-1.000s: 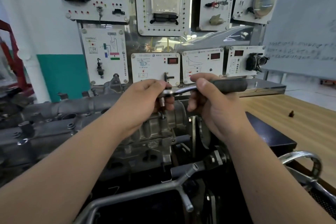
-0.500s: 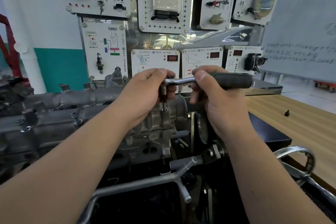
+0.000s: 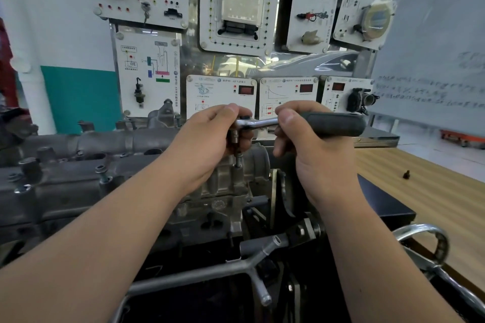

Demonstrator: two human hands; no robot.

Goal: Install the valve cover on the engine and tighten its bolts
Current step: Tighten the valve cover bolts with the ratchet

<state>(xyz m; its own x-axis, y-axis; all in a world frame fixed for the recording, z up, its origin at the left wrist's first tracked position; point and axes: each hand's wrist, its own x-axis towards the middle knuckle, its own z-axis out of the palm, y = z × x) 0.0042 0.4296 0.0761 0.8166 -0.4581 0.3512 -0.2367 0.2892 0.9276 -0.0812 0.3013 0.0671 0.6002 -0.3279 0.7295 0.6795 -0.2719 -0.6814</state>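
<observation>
Panels line the wall behind the engine. Your left grip curls round the ratchet head, socket upright on a bolt at the engine's right end; right grip clasps the handle, pointing right.

Single head-worn wide-angle view, facing forward and slightly down, close above the engine, with instrument panels directly behind it.
</observation>
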